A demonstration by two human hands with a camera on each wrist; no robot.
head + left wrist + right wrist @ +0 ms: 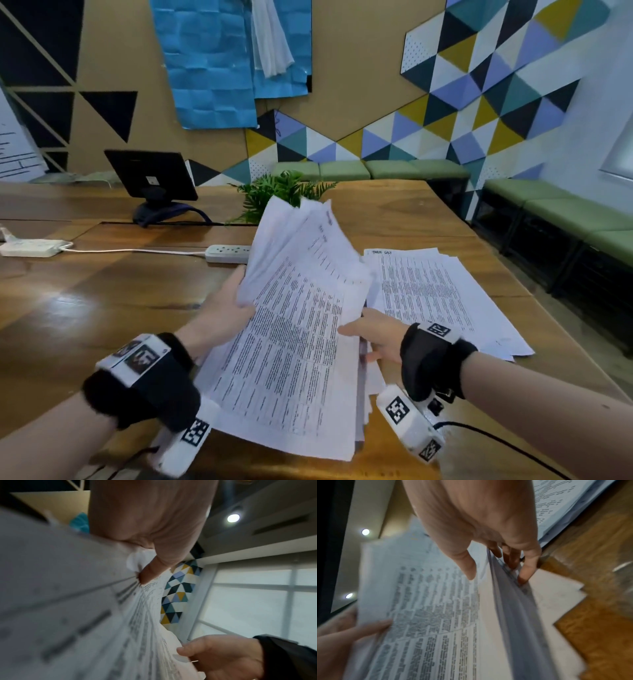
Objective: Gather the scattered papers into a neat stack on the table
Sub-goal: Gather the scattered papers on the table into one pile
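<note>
- Both hands pinch the thick sheaf of white printed paper sheets [294, 329]: left hand [222, 308] on its left edge, right hand [373, 337] on its right, lifted off the brown wooden worktop [102, 291].
- Light, floppy, slippery sheets; best held by opposite long edges.
- Right of the grip, loose printed sheets [442, 298] lie fanned.

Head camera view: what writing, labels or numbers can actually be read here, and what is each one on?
Held sheaf of papers: dense printed tables, too small and blurred to read.
Spread papers on the table: a short handwritten heading at the top, not legible; print below unreadable.
Wrist bands: square coded markers, no words.
Whiteboard at far left: scribbles, unreadable.
</note>
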